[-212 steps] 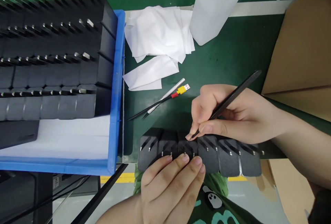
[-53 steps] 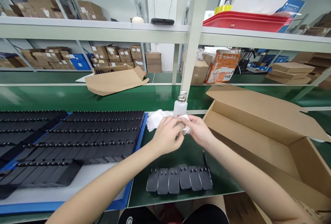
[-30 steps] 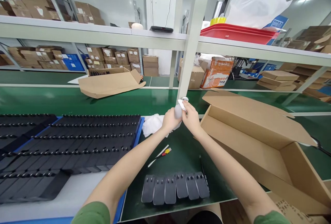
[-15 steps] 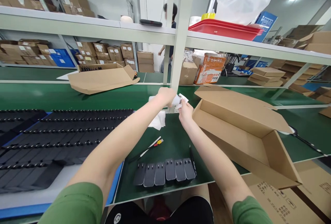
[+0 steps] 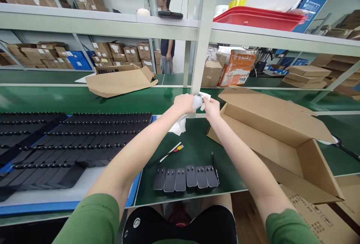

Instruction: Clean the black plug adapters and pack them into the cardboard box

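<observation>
My left hand (image 5: 183,103) is closed around a whitish, translucent bottle-like container (image 5: 197,102), tilted sideways by the post. Against the container's end, my right hand (image 5: 212,108) pinches a white cloth or tissue (image 5: 206,95). Another white cloth (image 5: 179,127) lies on the green table just below my left hand. Nearer to me is a row of several dark grey rectangular pieces (image 5: 186,178), with small dark dots at their far ends. Beside the row's right end lies a thin black tool (image 5: 215,166). A cable with red and yellow plugs (image 5: 179,148) rests beyond the row.
On the left, a blue-edged tray (image 5: 137,184) holds dense rows of black parts (image 5: 92,131). An open cardboard box (image 5: 270,142) stands at my right. The white post (image 5: 203,37) rises directly beyond my hands. Behind the shelf stands a person (image 5: 168,48).
The camera view has shifted, so the table things sit slightly right and higher. Both hands keep their hold on the container and cloth. The person behind now shows left of the post.
</observation>
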`<state>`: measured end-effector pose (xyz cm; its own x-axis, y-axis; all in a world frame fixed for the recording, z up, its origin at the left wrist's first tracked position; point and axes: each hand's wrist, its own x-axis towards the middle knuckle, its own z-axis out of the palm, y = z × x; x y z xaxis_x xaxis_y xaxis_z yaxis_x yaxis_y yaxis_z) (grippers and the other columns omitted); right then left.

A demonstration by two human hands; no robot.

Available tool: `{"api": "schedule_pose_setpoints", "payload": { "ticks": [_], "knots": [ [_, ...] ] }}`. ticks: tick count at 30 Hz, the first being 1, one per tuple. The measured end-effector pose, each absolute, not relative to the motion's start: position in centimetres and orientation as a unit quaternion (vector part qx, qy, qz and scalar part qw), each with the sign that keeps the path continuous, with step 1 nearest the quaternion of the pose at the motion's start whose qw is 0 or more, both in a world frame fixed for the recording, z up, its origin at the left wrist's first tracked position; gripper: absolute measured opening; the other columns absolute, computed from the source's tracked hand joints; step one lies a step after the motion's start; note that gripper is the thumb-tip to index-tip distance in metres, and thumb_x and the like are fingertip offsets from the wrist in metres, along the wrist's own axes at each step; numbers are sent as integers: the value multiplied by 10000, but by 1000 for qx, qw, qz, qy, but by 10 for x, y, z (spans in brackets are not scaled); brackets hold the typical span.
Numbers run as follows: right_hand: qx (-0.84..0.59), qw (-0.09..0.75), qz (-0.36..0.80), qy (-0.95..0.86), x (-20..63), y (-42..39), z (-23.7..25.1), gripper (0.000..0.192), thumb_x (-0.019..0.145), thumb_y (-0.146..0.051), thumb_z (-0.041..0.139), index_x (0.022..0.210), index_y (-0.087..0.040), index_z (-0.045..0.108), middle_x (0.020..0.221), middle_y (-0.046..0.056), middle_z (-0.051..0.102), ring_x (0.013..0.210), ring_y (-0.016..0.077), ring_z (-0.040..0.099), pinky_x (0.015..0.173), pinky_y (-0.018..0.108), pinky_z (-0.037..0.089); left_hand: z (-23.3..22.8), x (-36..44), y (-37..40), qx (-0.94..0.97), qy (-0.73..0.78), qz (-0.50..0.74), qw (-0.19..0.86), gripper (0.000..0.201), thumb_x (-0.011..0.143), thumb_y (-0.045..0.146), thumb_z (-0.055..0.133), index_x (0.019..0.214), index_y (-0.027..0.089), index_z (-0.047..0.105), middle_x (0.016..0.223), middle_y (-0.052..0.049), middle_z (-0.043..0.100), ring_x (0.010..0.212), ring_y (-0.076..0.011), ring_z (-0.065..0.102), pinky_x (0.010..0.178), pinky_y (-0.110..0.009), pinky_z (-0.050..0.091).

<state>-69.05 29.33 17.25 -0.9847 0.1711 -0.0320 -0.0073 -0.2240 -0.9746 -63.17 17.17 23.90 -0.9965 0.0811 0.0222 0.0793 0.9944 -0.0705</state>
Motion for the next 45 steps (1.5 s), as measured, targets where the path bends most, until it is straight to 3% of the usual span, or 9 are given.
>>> {"api": "schedule_pose_setpoints", "payload": {
  "ticks": [10, 20, 27, 35, 40, 45],
  "knots": [
    [-98, 61, 794, -597, -684, 284, 151, 172, 949, -204, 528, 826, -88, 560, 698, -10, 524, 604, 67, 482, 586, 197, 416, 247, -631, 191, -85, -990, 108, 20, 394, 737, 258, 758, 1066, 76, 641, 1066, -146, 636, 984, -249, 609, 848, -361, 475],
    [-101, 82, 749, -649, -683, 284, 145, 238, 946, -256, 540, 763, -104, 530, 649, -21, 482, 565, 70, 422, 567, 204, 375, 233, -633, 191, -88, -990, 107, 37, 384, 763, 227, 742, 1096, 72, 630, 1057, -136, 630, 1033, -244, 586, 874, -360, 454],
    [-64, 96, 694, -710, -679, 293, 165, 308, 926, -248, 577, 662, -101, 522, 598, -23, 448, 547, 68, 361, 526, 201, 266, 217, -632, 189, -40, -996, 50, 58, 522, 776, 407, 733, 1155, 79, 588, 1044, -118, 631, 952, -220, 608, 771, -321, 487],
    [-98, 49, 780, -617, -693, 284, 151, 149, 948, -202, 530, 866, -88, 578, 741, 2, 554, 628, 74, 502, 612, 209, 434, 225, -632, 194, -70, -990, 91, 77, 344, 846, 154, 629, 1163, 25, 592, 1113, -168, 608, 1103, -268, 553, 903, -361, 421],
    [-97, 18, 812, -575, -694, 283, 151, 93, 928, -125, 521, 878, -81, 585, 744, 3, 570, 634, 75, 525, 616, 210, 453, 218, -631, 191, -61, -991, 93, 78, 330, 859, 173, 614, 1156, 33, 591, 1108, -158, 611, 1061, -256, 565, 864, -352, 427],
    [-82, 35, 818, -568, -695, 288, 150, 102, 917, -139, 556, 840, -79, 584, 729, -1, 559, 631, 73, 507, 593, 194, 418, 212, -633, 190, -50, -992, 79, 82, 512, 762, 294, 751, 1168, 36, 575, 1083, -154, 612, 1023, -256, 573, 830, -341, 439]
  ]
}}
